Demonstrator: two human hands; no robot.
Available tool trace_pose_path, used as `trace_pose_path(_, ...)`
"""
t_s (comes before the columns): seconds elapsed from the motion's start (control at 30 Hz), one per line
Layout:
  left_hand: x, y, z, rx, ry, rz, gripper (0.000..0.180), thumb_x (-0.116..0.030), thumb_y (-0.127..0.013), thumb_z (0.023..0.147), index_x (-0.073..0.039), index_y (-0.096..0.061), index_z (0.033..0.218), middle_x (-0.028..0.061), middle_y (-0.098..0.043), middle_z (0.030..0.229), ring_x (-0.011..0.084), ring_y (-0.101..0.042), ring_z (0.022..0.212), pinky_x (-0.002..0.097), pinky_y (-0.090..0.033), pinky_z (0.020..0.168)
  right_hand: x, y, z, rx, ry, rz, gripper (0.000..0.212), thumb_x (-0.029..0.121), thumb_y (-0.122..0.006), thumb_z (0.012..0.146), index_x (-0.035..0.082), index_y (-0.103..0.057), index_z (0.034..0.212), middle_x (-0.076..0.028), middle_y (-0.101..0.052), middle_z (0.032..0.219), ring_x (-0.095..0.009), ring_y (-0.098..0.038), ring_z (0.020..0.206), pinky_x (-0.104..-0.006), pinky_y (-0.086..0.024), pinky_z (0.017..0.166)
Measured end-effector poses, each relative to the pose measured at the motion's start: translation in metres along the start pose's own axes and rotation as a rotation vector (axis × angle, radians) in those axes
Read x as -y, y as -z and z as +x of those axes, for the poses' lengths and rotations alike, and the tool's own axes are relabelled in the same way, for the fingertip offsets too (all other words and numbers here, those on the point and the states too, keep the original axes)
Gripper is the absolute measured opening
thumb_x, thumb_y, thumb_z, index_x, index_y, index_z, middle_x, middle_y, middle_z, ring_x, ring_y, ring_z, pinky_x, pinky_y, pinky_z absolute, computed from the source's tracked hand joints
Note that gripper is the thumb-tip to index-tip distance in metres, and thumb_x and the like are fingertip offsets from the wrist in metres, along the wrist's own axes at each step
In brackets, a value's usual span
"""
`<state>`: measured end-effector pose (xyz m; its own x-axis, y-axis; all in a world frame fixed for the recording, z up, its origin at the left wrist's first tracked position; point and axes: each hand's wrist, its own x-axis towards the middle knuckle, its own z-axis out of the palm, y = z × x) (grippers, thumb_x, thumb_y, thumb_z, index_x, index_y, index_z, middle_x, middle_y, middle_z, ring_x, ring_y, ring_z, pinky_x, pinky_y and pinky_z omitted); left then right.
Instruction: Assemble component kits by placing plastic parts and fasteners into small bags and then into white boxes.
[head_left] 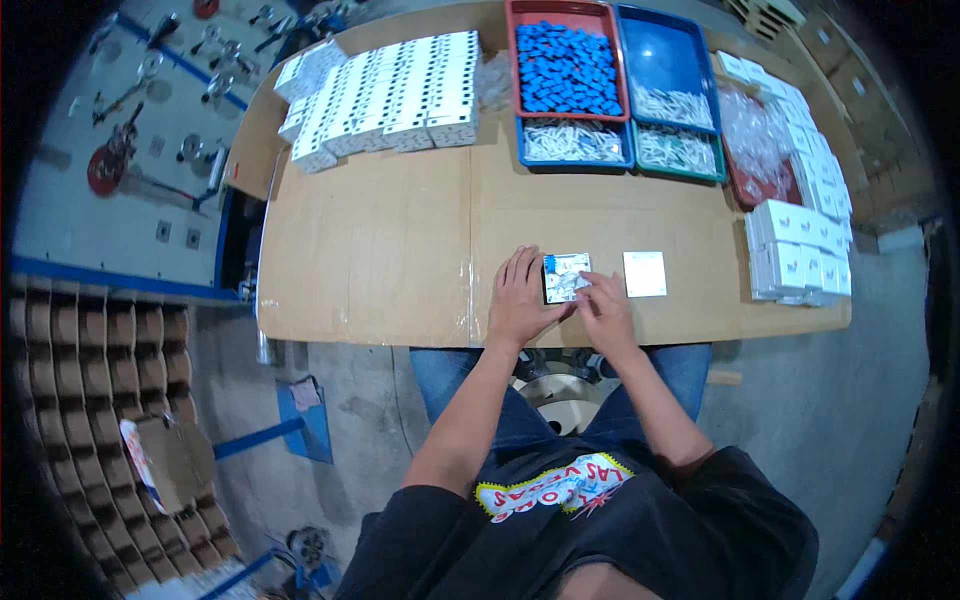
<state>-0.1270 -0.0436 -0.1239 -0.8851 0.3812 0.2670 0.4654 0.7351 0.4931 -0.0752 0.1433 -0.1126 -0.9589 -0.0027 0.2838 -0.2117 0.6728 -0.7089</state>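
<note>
A small, square white box (567, 291) lies uncovered on the cardboard tabletop in front of me. It holds a blue piece (550, 264) at its far left corner and whitish contents, perhaps in clear plastic, too small to make out. My left hand (518, 298) lies along the box's left side, fingers stretched out and thumb along the near edge. Over the right part of the box, my right hand (606, 312) has its fingers bent and close together, fingertips at the contents. What they pinch, if anything, is hidden. A flat white square (645, 274), perhaps a lid, lies right of my right hand.
Stacked white boxes (400, 95) stand at the back left. A red tray (621, 60) of blue pieces, a blue tray (660, 55) and other trays of white pieces sit at the back. Clear plastic bags (755, 135) and more white boxes (797, 250) line the right side.
</note>
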Motion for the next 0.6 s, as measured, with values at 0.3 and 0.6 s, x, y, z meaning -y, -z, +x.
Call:
trace_pose_path(0.3,-0.004,0.008,-0.002,0.033,0.043,0.07,0.092,-0.059,-0.078,0.075,0.002,-0.05,0.138,0.019,-0.047,0.147,0.0354,-0.038,0.143,0.0484,-0.028,0.118,-0.046,0.065,0.001,-0.156,-0.459,-0.418,0.056,0.022,-0.078,0.083,0.006,-0.058,0.133,-0.02,-0.056,0.124,-0.04,-0.054,0.119,-0.0518,-0.045,0.102)
trace_pose_path(0.6,-0.009,0.005,-0.003,-0.014,0.015,-0.008,0.095,-0.062,-0.078,0.075,0.002,-0.05,0.139,0.02,-0.048,0.146,0.0364,-0.039,0.143,0.0489,-0.028,0.118,-0.08,0.061,-0.007,-0.223,-0.43,-0.021,0.059,0.005,-0.08,0.078,0.005,-0.055,0.131,-0.017,-0.059,0.118,-0.035,-0.062,0.107,-0.0417,-0.052,0.093)
